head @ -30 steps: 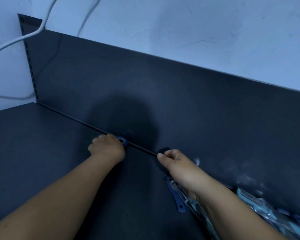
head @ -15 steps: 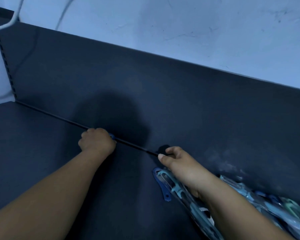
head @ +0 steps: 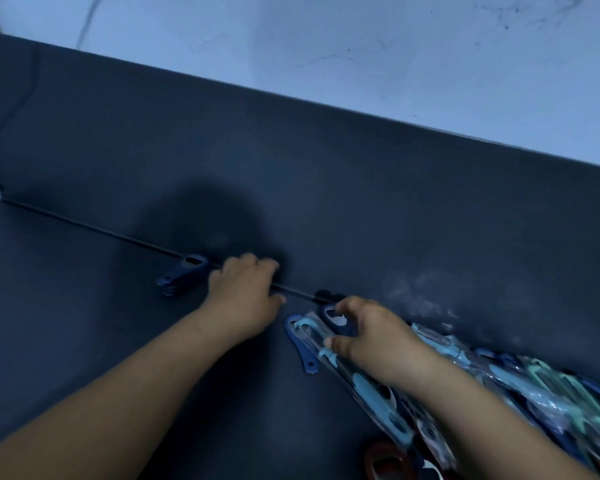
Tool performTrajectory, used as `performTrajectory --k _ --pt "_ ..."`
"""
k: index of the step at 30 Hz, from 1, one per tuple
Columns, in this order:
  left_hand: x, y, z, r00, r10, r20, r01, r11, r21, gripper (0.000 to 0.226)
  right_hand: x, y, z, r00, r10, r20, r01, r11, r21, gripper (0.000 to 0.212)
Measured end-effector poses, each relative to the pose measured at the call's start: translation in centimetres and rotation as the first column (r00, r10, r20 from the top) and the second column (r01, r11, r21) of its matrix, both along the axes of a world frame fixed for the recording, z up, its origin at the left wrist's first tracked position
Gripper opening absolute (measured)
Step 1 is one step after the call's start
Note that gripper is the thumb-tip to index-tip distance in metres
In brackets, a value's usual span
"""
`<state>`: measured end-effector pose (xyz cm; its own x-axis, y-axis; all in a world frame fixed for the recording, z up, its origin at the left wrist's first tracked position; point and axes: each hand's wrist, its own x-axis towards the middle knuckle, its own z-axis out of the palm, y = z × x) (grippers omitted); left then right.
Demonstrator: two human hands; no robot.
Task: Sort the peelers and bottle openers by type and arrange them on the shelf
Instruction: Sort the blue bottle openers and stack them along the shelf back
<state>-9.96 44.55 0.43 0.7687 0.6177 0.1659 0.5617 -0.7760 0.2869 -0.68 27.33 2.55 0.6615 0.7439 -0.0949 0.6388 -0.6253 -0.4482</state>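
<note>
A dark blue bottle opener point(head: 184, 275) lies on the dark shelf point(head: 66, 323) against the back panel, just left of my left hand point(head: 246, 299). That hand rests knuckles-up on the shelf with nothing in it. My right hand point(head: 374, 337) pinches the head of another dark blue bottle opener point(head: 335, 318) at the near end of a pile. Beside it lie a dark blue handled tool point(head: 300, 346) and a light blue peeler in clear wrap point(head: 378, 393).
A heap of wrapped blue and teal peelers and openers point(head: 541, 386) runs along the back panel point(head: 326, 174) to the right edge. A red opener point(head: 383, 457) lies at the bottom. A pale wall rises behind the shelf.
My left hand let go of the dark blue opener at the back panel and shifted right of it. My right hand took hold of an opener on the pile. The view swung right.
</note>
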Motion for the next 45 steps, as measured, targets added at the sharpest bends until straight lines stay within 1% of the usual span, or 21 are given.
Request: performTrajectory --k 3,7,11,13,15,17,20,23,24,25,26,28,29,30,33,34,36,37,39,42,45 --pt "0.3 -2.4 -0.5 0.984 -0.161 -0.07 0.147 0.974 -0.175 0.05 -0.4 -1.1 0.1 0.999 0.012 0.034 -0.011 0.999 -0.034 0.057" --pt "0.2 -3.5 -1.4 0.979 -0.181 -0.088 0.148 0.944 -0.296 0.05 -1.1 -2.7 -0.1 0.994 0.029 0.106 -0.02 0.996 -0.088 0.06" --pt "0.3 -4.1 -1.8 0.984 -0.166 -0.065 0.136 0.933 -0.333 0.049 -1.7 -3.6 -1.1 0.978 0.055 0.201 -0.022 0.986 -0.164 0.046" --pt "0.4 -4.6 -1.6 0.987 -0.153 -0.047 0.129 0.933 -0.336 0.052 -1.8 -3.9 -1.7 0.971 0.057 0.231 -0.023 0.989 -0.148 0.033" --pt "0.5 -5.4 -1.2 0.99 -0.141 -0.011 0.129 0.932 -0.338 0.055 -1.8 -4.1 -2.2 0.968 0.034 0.247 -0.013 0.996 -0.085 0.024" --pt "0.4 -6.0 -1.0 0.991 -0.119 0.054 0.13 0.928 -0.348 0.057 -1.6 -4.3 -2.4 0.973 -0.004 0.229 0.006 1.0 -0.005 0.022" --pt "0.3 -7.1 -0.4 0.969 -0.057 0.241 0.145 0.919 -0.366 0.056 -1.4 -4.9 -2.1 0.986 -0.093 0.141 0.069 0.984 0.162 0.02" --pt "0.2 -8.7 0.8 0.884 0.105 0.456 0.124 0.887 -0.445 0.06 -1.0 -5.6 -1.6 0.984 -0.169 0.057 0.138 0.924 0.356 0.018" --pt "0.2 -9.5 1.2 0.84 0.164 0.517 0.144 0.851 -0.504 0.058 -0.9 -5.9 -1.5 0.983 -0.179 0.039 0.148 0.901 0.408 0.018" --pt "0.3 -10.3 1.7 0.805 0.213 0.554 0.2 0.781 -0.591 0.048 -0.9 -6.1 -1.3 0.983 -0.18 0.033 0.146 0.881 0.45 0.018" --pt "0.4 -11.3 2.1 0.799 0.248 0.547 0.272 0.663 -0.697 0.033 -0.9 -6.2 -1.2 0.984 -0.173 0.032 0.137 0.867 0.48 0.019" --pt "0.9 -13.3 2.4 0.839 0.281 0.466 0.369 0.337 -0.866 0.017 -1.2 -6.5 -0.9 0.992 -0.123 0.015 0.098 0.858 0.504 0.019" --pt "1.2 -14.0 2.2 0.856 0.296 0.423 0.372 0.213 -0.903 0.013 -1.3 -6.7 -0.9 0.997 -0.082 -0.004 0.073 0.864 0.498 0.018" --pt "1.5 -14.6 2.0 0.862 0.313 0.399 0.367 0.158 -0.917 0.01 -1.5 -7.0 -0.8 0.999 -0.041 -0.03 0.051 0.871 0.489 0.017" --pt "2.2 -15.2 1.4 0.862 0.348 0.37 0.344 0.136 -0.929 0.016 -0.4 -8.5 -0.4 0.989 0.018 -0.15 0.064 0.848 0.526 0.014" --pt "2.3 -15.2 1.3 0.869 0.347 0.352 0.331 0.122 -0.936 0.017 0.5 -9.2 -0.2 0.989 -0.026 -0.144 0.1 0.839 0.535 0.013" --pt "2.3 -15.3 1.3 0.888 0.339 0.311 0.302 0.081 -0.95 0.015 3.4 -11.2 -0.3 0.979 -0.206 0.001 0.177 0.846 0.504 0.01" --pt "2.3 -15.4 1.3 0.895 0.335 0.294 0.292 0.057 -0.955 0.016 4.8 -12.3 -0.4 0.952 -0.294 0.092 0.226 0.869 0.441 0.004" --pt "2.5 -15.8 1.4 0.907 0.323 0.271 0.282 0.013 -0.959 0.019 7.1 -14.3 -1.0 0.89 -0.395 0.227 0.346 0.91 0.228 0.022" --pt "2.8 -16.5 1.5 0.912 0.325 0.249 0.273 -0.027 -0.962 0.023 8.4 -15.8 -1.8 0.877 -0.379 0.295 0.413 0.909 -0.059 0.042" --pt "3.4 -17.1 1.3 0.911 0.34 0.232 0.26 -0.039 -0.965 0.024 8.5 -16.2 -2.4 0.875 -0.362 0.321 0.403 0.913 -0.068 0.042"
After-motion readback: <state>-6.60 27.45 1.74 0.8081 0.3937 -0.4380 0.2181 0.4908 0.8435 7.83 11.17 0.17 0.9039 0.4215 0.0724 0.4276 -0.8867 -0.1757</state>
